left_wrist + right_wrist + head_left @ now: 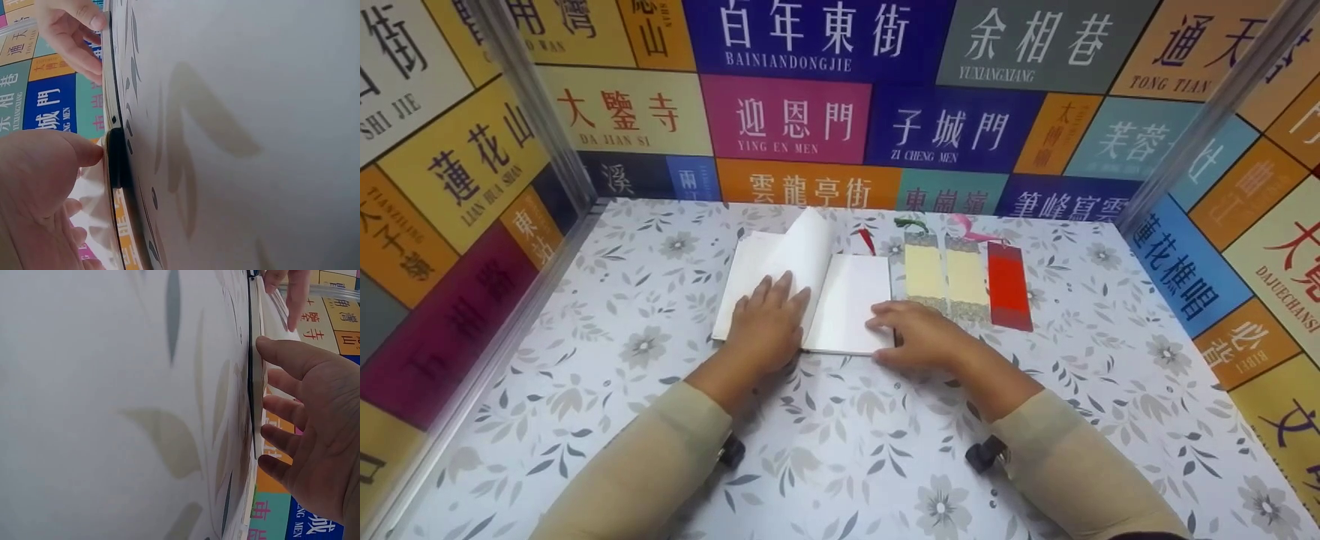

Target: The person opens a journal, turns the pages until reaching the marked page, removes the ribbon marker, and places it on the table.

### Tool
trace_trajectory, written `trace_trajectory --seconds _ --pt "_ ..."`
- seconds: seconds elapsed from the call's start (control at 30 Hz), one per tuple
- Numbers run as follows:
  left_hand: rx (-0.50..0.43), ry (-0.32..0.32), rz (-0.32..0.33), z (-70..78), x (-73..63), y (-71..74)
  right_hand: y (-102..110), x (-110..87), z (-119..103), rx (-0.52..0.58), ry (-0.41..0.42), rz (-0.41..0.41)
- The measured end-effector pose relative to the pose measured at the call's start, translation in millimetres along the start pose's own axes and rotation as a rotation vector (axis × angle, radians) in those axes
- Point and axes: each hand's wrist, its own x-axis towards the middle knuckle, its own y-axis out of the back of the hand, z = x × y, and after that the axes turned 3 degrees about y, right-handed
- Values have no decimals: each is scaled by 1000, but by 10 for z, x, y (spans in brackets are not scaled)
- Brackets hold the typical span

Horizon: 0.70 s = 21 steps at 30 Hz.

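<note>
A notebook with blank white pages lies spread out on the table. On its left half rests my left hand, fingers extended over the pages, where a page lifts and curves up at the top. My right hand touches the notebook's right edge, its fingers loosely bent and spread; the right wrist view shows the thumb and fingers along the page edges. A red ribbon tip sticks out above the right page. Dark cover edges show in both wrist views.
Right of the notebook lie two cream bookmarks with speckled ends, one with a green ribbon, one near a pink ribbon. A red bookmark lies beside them. Panels with printed signs enclose the floral tabletop.
</note>
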Motion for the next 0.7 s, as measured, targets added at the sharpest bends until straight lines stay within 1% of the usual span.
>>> trace_trajectory --seconds 0.2,0.4,0.53,0.7 --pt "-9 4 -33 -29 1 -32 -6 -5 -3 21 -24 -6" --pt "-44 13 -72 -50 -10 -31 4 -14 -13 39 -50 -14" --pt "-46 25 -103 -62 -22 -27 10 -13 -11 52 -51 -19" --pt "-39 29 -121 -82 -31 -22 6 -12 -13 51 -44 -12"
